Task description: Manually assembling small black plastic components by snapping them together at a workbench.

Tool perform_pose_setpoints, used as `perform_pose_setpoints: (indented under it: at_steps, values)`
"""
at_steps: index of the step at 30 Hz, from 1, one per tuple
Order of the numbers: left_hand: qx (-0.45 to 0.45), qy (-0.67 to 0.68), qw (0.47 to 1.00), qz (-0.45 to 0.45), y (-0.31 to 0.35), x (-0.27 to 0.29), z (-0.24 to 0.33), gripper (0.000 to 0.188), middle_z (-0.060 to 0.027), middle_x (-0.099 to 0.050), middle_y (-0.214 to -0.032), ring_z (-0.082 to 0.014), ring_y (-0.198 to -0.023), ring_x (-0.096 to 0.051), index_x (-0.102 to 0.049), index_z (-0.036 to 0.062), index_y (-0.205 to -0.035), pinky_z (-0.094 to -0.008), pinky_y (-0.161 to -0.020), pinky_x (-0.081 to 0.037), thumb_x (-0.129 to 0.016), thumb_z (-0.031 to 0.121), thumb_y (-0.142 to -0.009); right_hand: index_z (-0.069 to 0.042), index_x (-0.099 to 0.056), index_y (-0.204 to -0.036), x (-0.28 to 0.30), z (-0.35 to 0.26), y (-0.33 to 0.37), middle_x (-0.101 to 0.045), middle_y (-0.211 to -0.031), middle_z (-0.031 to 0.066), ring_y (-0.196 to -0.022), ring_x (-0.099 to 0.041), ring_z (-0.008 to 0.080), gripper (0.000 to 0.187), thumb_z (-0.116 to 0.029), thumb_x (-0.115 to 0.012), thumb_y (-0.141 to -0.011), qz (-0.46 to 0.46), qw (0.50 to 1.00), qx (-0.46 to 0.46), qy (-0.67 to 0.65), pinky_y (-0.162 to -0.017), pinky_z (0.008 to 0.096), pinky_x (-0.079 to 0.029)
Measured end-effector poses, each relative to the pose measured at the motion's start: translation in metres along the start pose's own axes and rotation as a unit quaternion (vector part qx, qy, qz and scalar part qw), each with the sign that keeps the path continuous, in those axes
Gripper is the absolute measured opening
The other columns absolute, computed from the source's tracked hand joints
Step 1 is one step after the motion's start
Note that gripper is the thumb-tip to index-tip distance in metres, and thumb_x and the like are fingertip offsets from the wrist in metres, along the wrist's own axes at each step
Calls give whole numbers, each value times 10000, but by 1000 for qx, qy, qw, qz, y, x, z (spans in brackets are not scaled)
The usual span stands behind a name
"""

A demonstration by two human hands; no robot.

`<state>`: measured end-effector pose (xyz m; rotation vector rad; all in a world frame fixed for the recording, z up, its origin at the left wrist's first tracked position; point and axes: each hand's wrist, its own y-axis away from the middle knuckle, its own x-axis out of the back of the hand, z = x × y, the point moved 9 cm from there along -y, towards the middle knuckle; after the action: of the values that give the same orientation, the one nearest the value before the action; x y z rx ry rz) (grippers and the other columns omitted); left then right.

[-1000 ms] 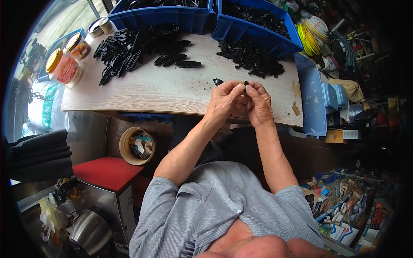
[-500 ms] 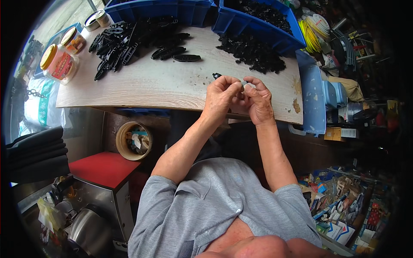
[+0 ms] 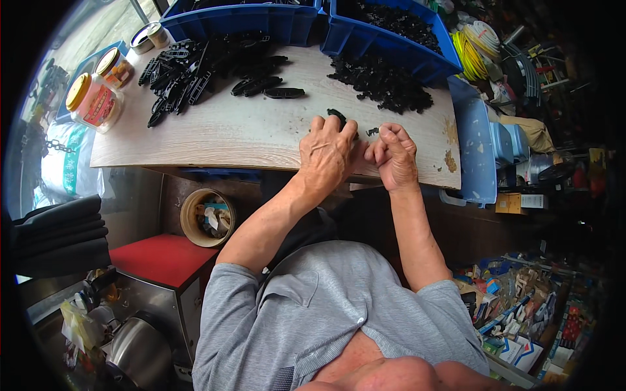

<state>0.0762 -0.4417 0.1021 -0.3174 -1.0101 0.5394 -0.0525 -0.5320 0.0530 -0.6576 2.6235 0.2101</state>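
I'm viewing a workshop remotely: black parts point(image 3: 381, 85) heaped on a bench point(image 3: 215, 140), blue bins point(image 3: 241, 27) at its far edge, yellow coil point(image 3: 464, 58) at right.

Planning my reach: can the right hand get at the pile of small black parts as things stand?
Probably yes: the right hand sits just nearside of the pile, and only a strip of tabletop shows between them.

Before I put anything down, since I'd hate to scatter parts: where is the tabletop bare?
The tabletop is bare along its near edge between the larger jar and left hand, and right of the right hand. The far side is crowded with long black parts, small black pieces and blue bins.
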Motion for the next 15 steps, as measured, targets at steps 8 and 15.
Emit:
perform_pose_setpoints:
  at_steps: [8,15]
  values:
    - [-3,0,1000,11,6,1,-10,230,-94,-641,-961,-319,-941,-586,-619,103,-1004,-396,-777,-516,-718,133,-799,-100,-645,-1022,2,4,0,-561,-612,44,-610,-626,199,114,-163,-684,-936,-1,1000,-26,-6,-689,436,-607]
    - [-27,24,997,64,10,17,-16,253,-95,-668,-942,-267,-891,-641,-629,44,-1091,-353,-749,-530,-689,71,-846,-118,-650,-1030,-5,6,2,-582,-666,39,-689,-670,221,107,-174,-678,-943,-18,999,-26,-34,-732,467,-617]
